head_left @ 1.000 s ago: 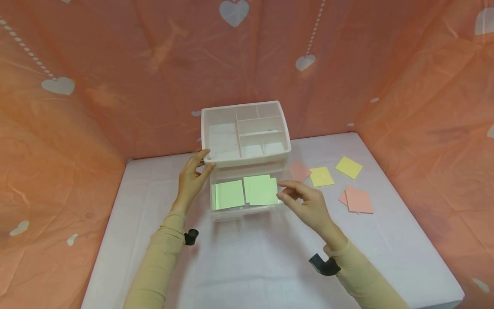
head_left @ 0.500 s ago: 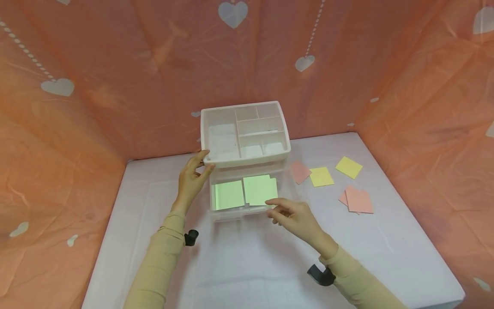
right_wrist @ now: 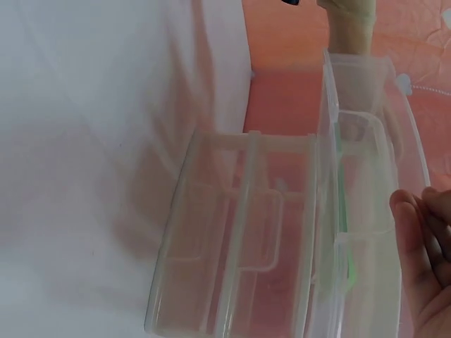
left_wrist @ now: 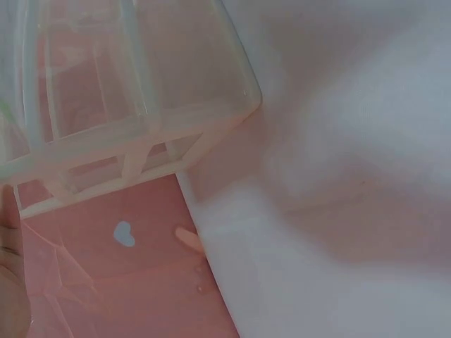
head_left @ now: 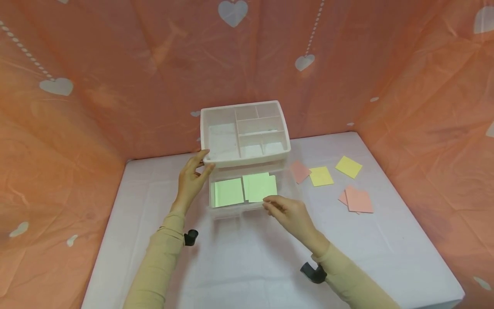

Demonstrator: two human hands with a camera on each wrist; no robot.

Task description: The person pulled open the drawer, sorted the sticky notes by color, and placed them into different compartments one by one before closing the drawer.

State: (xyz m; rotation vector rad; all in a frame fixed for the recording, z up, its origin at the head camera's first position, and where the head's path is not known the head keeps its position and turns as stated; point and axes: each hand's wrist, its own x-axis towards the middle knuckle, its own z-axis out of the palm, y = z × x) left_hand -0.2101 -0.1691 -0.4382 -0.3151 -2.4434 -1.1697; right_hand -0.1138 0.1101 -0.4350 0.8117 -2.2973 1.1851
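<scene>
A white plastic drawer organizer stands at the table's back, its clear upper drawer pulled out. Light green sticky notes lie in two groups inside that drawer. My left hand holds the organizer's front left corner, thumb on the front and fingers at the side. My right hand pinches the drawer's front rim between thumb and forefinger, right of its middle. In the right wrist view, the thumb lies against the drawer's front, and green paper shows through the plastic.
Pink sticky notes and yellow sticky notes lie on the white-covered table, right of the organizer. Its top tray has several compartments. Orange cloth with white hearts hangs behind and at both sides.
My right hand has moved left and nearer, from beside the green notes to the drawer's front rim. The drawer and its notes have slid slightly inward. My left hand stays in place.
</scene>
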